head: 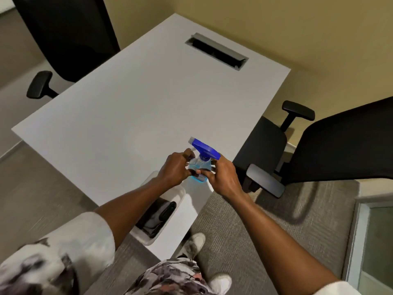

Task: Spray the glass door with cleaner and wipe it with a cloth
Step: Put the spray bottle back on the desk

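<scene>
The left hand and right hand curl their fingers round the spray bottle by the table's near right edge, hiding any label. A forearm half covers the dark cloth in its tray.

- Even, fairly bright indoor light, probably from overhead; the chair casts soft shadows on the carpet.
- The spray bottle throws a blue glow on the white table.
- Wide-angle bending at the edges; the sleeve is blurred.
</scene>
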